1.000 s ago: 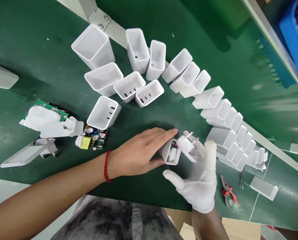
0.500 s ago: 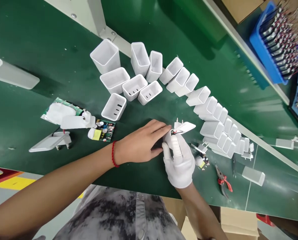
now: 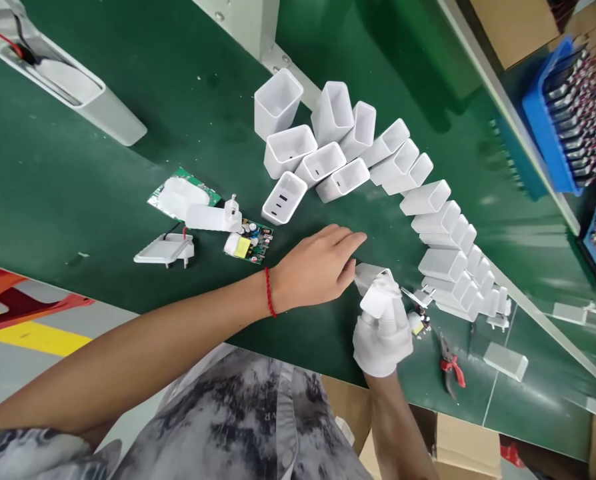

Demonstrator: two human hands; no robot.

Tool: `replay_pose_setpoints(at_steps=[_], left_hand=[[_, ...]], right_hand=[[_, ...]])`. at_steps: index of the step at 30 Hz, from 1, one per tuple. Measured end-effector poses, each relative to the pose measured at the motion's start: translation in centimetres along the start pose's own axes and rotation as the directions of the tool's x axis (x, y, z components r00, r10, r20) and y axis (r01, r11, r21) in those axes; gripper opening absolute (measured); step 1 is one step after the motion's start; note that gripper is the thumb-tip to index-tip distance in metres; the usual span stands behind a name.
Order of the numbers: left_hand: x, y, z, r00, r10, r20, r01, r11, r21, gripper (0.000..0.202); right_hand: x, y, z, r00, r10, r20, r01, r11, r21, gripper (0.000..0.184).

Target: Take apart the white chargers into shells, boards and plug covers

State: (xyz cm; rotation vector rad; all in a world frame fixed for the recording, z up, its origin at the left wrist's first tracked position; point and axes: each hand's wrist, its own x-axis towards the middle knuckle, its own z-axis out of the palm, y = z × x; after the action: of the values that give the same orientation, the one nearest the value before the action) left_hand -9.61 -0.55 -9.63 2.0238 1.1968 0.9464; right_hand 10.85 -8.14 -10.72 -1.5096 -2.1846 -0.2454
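Note:
My right hand (image 3: 384, 330), in a white glove, is closed around a white charger housing (image 3: 368, 275). A flat white cover piece (image 3: 375, 300) lies against the gloved fingers; how it joins the housing is hidden. My left hand (image 3: 323, 263), bare with a red cord bracelet (image 3: 269, 292) at the wrist, has its fingers stretched out. Its thumb tip is at the housing's left end; I cannot tell if it touches. Just right of the glove lie a plug piece (image 3: 422, 297) and a small circuit board (image 3: 418, 323).
Several empty white housings (image 3: 284, 198) stand in a curve across the green bench (image 3: 218, 300). Circuit boards (image 3: 251, 241) and a plug cover (image 3: 165, 248) lie left. Pliers (image 3: 449, 367) rest right. A blue bin (image 3: 551, 120) holds wired parts; a large housing (image 3: 103, 107) is upper left.
My left fingers have lifted off the housing and straightened. The plug cover with its prongs and wires no longer shows above the glove. The view has shifted, so bench items appear farther right.

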Motion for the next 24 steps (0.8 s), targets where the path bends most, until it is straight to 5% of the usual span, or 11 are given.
replay_pose_setpoints(at_steps=[4,10,15,24], left_hand=[[0.1,0.0,-0.1,0.999,-0.025,0.021,0.025,1.0,0.005,0.034],[0.0,-0.1,0.1,0.986,0.108,0.127,-0.112,0.993,0.026,0.03],[0.0,0.0,0.2,0.979,0.126,0.159,-0.13,0.991,0.016,0.031],[0.4,-0.1,0.4,0.974,0.111,0.195,-0.119,0.992,0.03,0.027]], right_hand=[[-0.4,0.3,1.2,0.998,-0.047,-0.041,0.044,0.997,-0.058,0.058],[0.5,1.6,0.5,0.98,-0.072,-0.187,0.073,0.997,0.0,0.065],[0.0,2.2,0.1,0.996,-0.087,-0.027,0.082,0.985,-0.154,0.053],[0.4,1.8,-0.3,0.999,-0.034,0.013,0.036,0.993,-0.109,0.039]])
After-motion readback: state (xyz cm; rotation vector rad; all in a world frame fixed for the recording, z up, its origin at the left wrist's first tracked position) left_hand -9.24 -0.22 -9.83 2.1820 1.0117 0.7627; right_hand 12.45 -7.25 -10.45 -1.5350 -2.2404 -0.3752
